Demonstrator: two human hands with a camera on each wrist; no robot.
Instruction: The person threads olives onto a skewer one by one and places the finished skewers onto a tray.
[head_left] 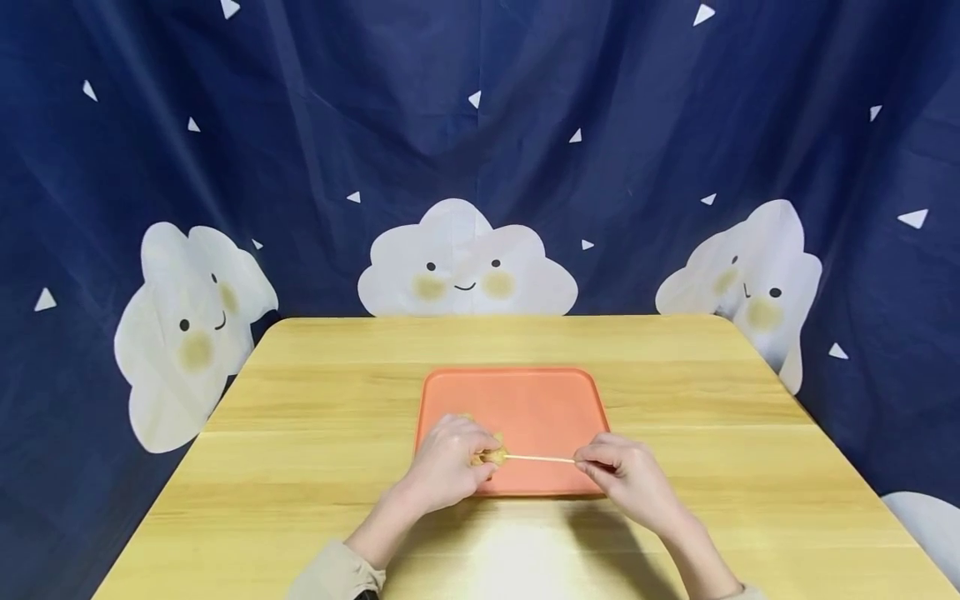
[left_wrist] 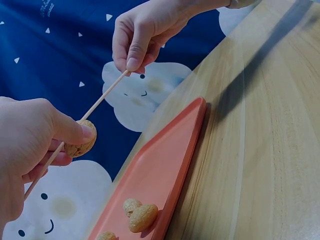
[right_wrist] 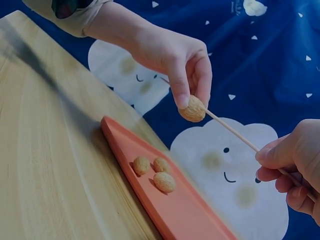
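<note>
My left hand [head_left: 452, 460] pinches a golden-brown, wrinkled puffy ball [left_wrist: 82, 142] that looks like a fried tofu puff, between thumb and fingers. A thin wooden skewer [head_left: 540, 458] runs through this ball; its far part sticks out past the left hand in the left wrist view. The other end of the skewer is pinched by my right hand [head_left: 630, 479], thumb against fingers. Both hands are raised over the near part of an orange tray [head_left: 525, 400]. On the tray, partly behind the left hand in the head view, lie several similar puffs [right_wrist: 164, 182].
The tray stands on a light wooden table [head_left: 300, 400], near its middle. A dark blue curtain [head_left: 315, 108] with white clouds and triangles hangs round the table's back and sides.
</note>
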